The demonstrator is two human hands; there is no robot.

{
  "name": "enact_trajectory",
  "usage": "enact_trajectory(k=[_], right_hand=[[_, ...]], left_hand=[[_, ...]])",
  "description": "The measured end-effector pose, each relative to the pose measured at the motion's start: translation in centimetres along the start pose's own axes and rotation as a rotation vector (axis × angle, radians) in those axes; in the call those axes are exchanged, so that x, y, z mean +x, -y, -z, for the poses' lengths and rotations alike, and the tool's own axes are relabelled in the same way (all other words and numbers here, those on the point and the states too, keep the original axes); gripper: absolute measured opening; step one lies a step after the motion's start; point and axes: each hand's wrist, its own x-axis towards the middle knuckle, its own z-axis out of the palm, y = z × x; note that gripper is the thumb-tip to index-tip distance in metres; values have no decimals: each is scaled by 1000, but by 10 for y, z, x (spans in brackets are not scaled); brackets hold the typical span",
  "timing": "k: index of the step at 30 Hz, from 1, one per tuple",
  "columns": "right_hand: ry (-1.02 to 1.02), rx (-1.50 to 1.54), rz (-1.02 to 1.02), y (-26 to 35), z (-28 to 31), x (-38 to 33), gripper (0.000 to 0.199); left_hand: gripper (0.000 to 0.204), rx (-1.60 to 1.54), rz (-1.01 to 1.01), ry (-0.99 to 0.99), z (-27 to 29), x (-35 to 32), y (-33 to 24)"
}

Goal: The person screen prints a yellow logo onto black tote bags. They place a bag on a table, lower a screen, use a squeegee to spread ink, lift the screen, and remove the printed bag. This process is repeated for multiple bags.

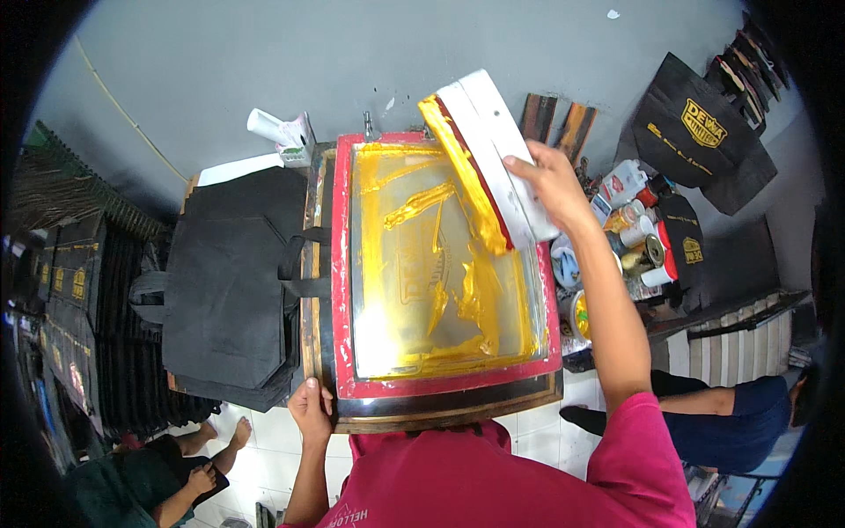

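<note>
A screen-printing frame [340, 264] with a red border lies before me on a wood-edged board [431, 415]. Thick yellow ink [480, 295] streaks its mesh, and a lettered design shows faintly underneath. My right hand [554, 180] grips a wide squeegee [488, 132] by its white handle, tilted over the frame's upper right. Yellow ink coats the dark red blade along its lower left side. At the board's near left corner my left hand [312, 410] is closed round the edge, its fingertips partly hidden.
Black fabric bags [233, 282] are stacked left of the frame. Jars and bottles [638, 220] crowd the right side, near a hanging printed bag [695, 132]. One person [132, 480] sits lower left; another [748, 422] is lower right. A grey wall [308, 62] stands behind.
</note>
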Motion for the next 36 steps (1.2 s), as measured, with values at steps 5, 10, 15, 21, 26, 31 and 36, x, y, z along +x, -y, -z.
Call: enact_trajectory(k=[5, 10, 15, 21, 26, 31, 36], right_hand=[[139, -405, 274, 6, 10, 60, 29], [153, -724, 584, -58, -9, 95, 26], [172, -869, 849, -130, -42, 100, 23], [283, -836, 583, -91, -30, 135, 25], [361, -954, 487, -83, -25, 165, 30], [154, -923, 416, -94, -21, 155, 40], [15, -1043, 434, -108, -29, 140, 48]], left_hand=[[53, 8, -22, -129, -5, -2, 6], [54, -25, -51, -300, -20, -1, -19], [48, 25, -206, -307, -53, 25, -70], [27, 244, -480, 27, -127, 134, -148], [22, 540, -947, 166, -221, 253, -189], [30, 945, -744, 463, -252, 333, -172], [32, 914, -612, 462, -256, 346, -161]])
